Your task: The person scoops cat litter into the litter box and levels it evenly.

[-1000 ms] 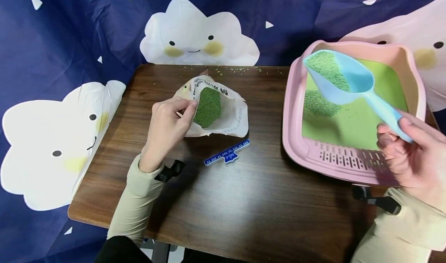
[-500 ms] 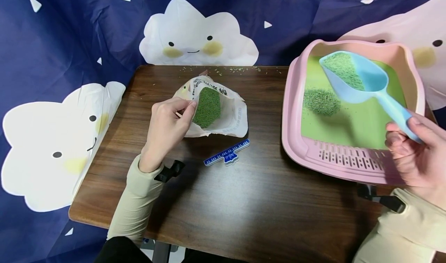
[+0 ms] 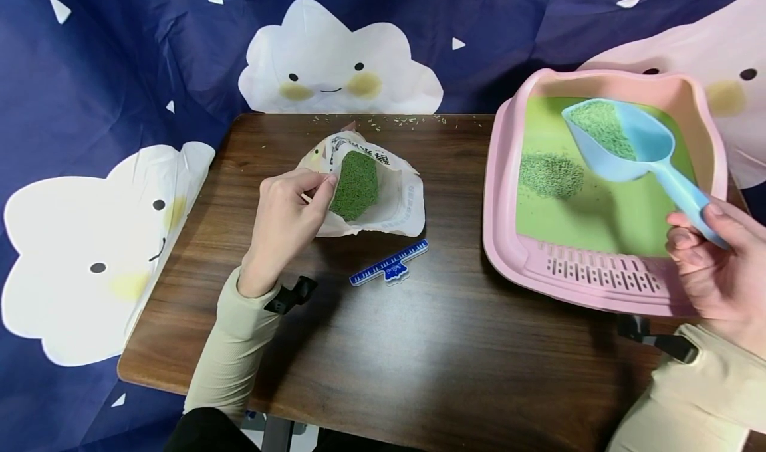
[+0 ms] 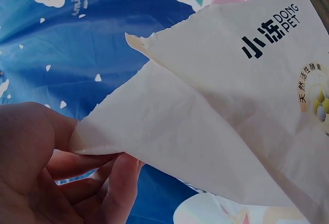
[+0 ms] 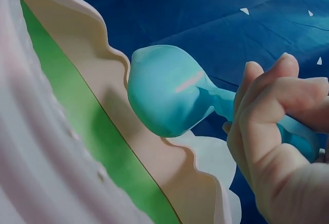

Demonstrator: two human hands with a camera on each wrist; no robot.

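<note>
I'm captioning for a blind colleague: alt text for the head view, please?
A right hand holds a blue scoop of green pellets over a pink tray; a left hand pinches an open bag on a brown table.

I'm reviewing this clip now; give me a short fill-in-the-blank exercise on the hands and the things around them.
1. The right hand grips the blue scoop by its ____.
2. The left hand pinches the white bag, whose pellets are coloured ____.
3. The scoop is held over a tray whose rim is ____.
4. The clip on the table is mainly ____.

Missing words: handle; green; pink; blue.
</note>
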